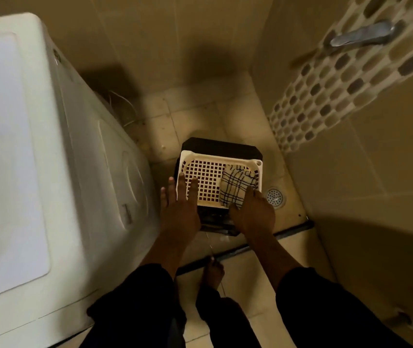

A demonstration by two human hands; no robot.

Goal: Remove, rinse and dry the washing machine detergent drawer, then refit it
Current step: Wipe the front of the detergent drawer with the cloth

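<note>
Beside the washing machine, white basket with checked cloth, left hand fingers straight at its rim, right hand at the cloth, grip not clear.

Dim frame, warm yellow-brown cast all over. The brightest area is the washer top, left of the left hand: pale, nearly blown out, no surface detail.

Broad soft shadow on the wall beyond the hands, and a darker patch in the corner behind the washer. Heavy shadow also low on the wall to the right of the right hand.

Both hands are underexposed and finger detail is muddy. The sleeves nearest the camera are crushed to black.

Soft overall. The tap and mosaic, far up right of the hands, are smeared. The basket grid under the hands is the sharpest part.

Wide-angle distortion: washer edges bow and the walls lean outward at the frame edges.
</note>
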